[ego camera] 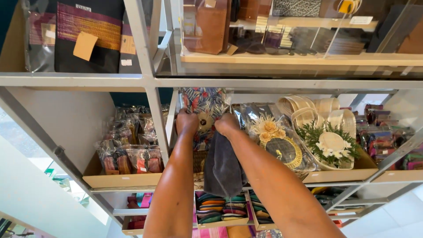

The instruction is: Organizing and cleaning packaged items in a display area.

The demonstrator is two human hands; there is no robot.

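Observation:
Both my arms reach into a white metal shelf unit (150,82). My left hand (187,122) is closed on the lower edge of a plastic-wrapped floral-print fabric item (206,102) standing on the middle shelf. My right hand (227,124) is closed beside it, touching the same item, and a dark grey cloth (223,167) hangs down from this hand over the shelf's front edge.
Left of my hands lie wrapped small pouches (130,152) on a wooden tray (119,180). To the right stand a woven round piece with yellow flowers (276,141) and white baskets with greenery (330,141). Colourful folded items (220,208) fill the shelf below; bags (90,33) sit above.

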